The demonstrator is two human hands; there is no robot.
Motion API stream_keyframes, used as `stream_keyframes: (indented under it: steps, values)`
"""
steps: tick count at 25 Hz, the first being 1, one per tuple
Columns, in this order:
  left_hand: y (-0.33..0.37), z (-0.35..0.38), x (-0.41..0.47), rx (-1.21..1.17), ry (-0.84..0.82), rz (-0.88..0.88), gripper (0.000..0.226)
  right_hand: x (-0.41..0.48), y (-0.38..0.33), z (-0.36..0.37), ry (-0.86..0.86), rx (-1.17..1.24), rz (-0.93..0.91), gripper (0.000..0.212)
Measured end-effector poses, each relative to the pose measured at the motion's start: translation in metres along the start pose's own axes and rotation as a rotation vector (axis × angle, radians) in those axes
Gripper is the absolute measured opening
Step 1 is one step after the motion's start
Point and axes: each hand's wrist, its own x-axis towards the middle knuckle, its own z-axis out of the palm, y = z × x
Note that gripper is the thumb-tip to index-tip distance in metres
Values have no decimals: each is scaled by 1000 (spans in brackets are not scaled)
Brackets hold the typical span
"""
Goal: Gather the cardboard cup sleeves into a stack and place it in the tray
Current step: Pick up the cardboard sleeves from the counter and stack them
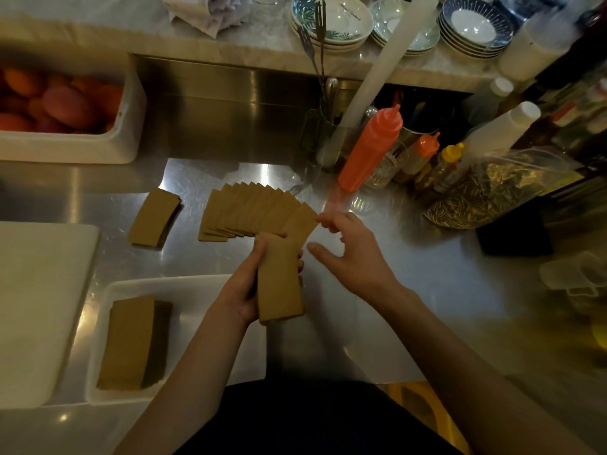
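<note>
From the head camera, the left hand (244, 284) is clenched around a partial stack of cardboard cup sleeves (280, 284), held upright-ish above the near edge of the steel counter (410, 290), just right of the white tray (197, 287). The right hand (354, 254) is spread, fingers loose, its fingertips (323, 221) touching the nearest sleeve of the fanned row of sleeves (249, 213) lying on the counter. A smaller pile of sleeves (152, 218) sits apart to the left, and the tray already holds a finished stack (133, 343).

To do this step well, I judge the right hand should pinch that end sleeve by its edge, slide it free without disturbing the fan, and lay it square onto the held stack, with the left thumb easing just enough to admit it.
</note>
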Motion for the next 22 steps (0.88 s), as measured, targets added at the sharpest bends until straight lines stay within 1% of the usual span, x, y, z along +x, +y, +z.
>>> stream_keyframes:
  steps: [5, 6, 8, 9, 11, 14, 18, 20, 22]
  values:
    - [11, -16, -7, -88, -106, 49, 73, 27, 31, 17, -25, 77, 242, 50]
    - [14, -17, -8, -99, -115, 61, 74, 35, 37, 24, -32, 81, 278, 53]
    - [18, -19, -11, -123, -101, 60, 88, 54, 49, 37, -65, 54, 336, 63]
    - [19, -19, -13, -131, -91, 57, 98, 64, 54, 44, -95, 16, 361, 69]
    - [24, -19, -14, -133, -85, 73, 108, 85, 64, 57, -168, -89, 409, 76]
    - [31, -20, -13, -144, -76, 114, 109, 111, 74, 73, -219, -214, 477, 81]
    - [41, -27, -12, -163, -64, 156, 105, 129, 79, 91, -229, -401, 516, 75]
    - [44, -32, -12, -178, -48, 158, 107, 130, 82, 95, -234, -483, 506, 76]
    - [48, -36, -10, -194, -48, 158, 108, 129, 84, 98, -186, -512, 466, 78]
